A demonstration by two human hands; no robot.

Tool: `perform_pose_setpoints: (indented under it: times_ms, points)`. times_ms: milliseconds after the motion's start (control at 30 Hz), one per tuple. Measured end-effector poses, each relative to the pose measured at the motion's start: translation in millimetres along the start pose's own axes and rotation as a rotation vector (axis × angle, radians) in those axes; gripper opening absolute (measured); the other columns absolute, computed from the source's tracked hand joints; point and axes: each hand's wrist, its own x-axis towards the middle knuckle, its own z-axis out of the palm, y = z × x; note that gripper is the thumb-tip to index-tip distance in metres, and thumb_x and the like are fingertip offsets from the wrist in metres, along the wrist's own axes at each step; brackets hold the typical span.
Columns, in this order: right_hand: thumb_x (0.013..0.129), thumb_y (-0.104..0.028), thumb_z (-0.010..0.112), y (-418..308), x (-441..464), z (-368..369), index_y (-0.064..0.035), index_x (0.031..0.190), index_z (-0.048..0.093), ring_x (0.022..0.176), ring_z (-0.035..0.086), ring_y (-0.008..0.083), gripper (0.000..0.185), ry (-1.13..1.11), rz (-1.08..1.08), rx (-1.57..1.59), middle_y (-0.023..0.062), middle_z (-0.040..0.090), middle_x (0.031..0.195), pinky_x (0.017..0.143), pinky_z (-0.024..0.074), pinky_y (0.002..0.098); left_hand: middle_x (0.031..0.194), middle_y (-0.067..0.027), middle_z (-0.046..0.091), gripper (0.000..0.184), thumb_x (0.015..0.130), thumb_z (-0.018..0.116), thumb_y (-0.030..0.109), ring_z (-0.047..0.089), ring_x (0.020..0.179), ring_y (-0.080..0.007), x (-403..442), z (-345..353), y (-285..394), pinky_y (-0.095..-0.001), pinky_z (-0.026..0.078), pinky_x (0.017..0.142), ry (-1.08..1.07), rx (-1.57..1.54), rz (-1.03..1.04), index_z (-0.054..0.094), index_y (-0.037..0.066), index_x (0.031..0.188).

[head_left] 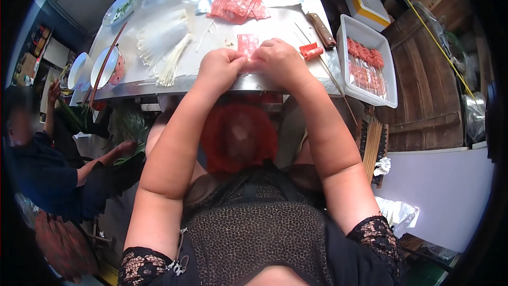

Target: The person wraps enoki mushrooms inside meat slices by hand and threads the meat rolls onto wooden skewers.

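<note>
A thin slice of pink marbled meat (247, 44) lies flat near the front edge of the table. My left hand (223, 67) pinches its near left corner between thumb and fingers. On the near right side, my right hand (278, 61) has its fingers closed on the same slice. Just beyond is a pile of meat slices (237, 7). A bundle of white enoki mushrooms (166, 47) lies to the left. Right of my right hand, a red rolled piece (311, 51) rests by a thin skewer (330, 77).
A wooden-handled knife (320, 29) lies near the table's right edge. Beside the table stands a white tray (392, 63) of skewered meat, with bamboo sticks (372, 140) below. White bowls (104, 63) and long chopsticks (110, 55) sit at left. Another person (58, 164) sits lower left, holding greens.
</note>
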Motion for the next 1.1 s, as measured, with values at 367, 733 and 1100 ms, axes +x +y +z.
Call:
perform_pose_setpoints:
  times_ms: [367, 733, 1100]
  points:
    - [0.075, -0.017, 0.073, -3, 6, -8, -0.0084, 0.074, 0.07, 0.081, 0.063, 0.0277, 0.009, -0.082, -0.002, 0.062, 0.007, 0.065, 0.079, 0.078, 0.0527, 0.0384, 0.089, -0.0034, 0.072, 0.02, 0.092, 0.07, 0.013, 0.062, 0.073, -0.0062, -1, -13, 15, -0.0238, 0.051, 0.063, -0.23, -0.085, -0.088, 0.074, 0.001, 0.107]
    - [0.076, -0.021, 0.072, -4, -9, -8, -0.0086, 0.081, 0.071, 0.083, 0.061, 0.0249, 0.013, -0.058, -0.141, -0.107, 0.0063, 0.063, 0.08, 0.077, 0.0523, 0.037, 0.082, -0.0096, 0.068, 0.013, 0.084, 0.075, 0.014, 0.066, 0.073, -0.0212, -1, 0, 3, -0.035, 0.053, 0.069, 0.056, 0.259, 0.248, 0.075, 0.002, 0.088]
    - [0.077, -0.014, 0.068, -5, -9, -2, -0.0106, 0.078, 0.068, 0.08, 0.061, 0.0236, 0.004, -0.003, -0.119, -0.135, 0.0048, 0.062, 0.08, 0.077, 0.0521, 0.0366, 0.1, -0.0154, 0.062, 0.022, 0.092, 0.062, 0.017, 0.059, 0.098, -0.035, -23, 0, 10, -0.0425, 0.049, 0.087, 0.033, 0.571, 0.548, 0.067, 0.003, 0.108]
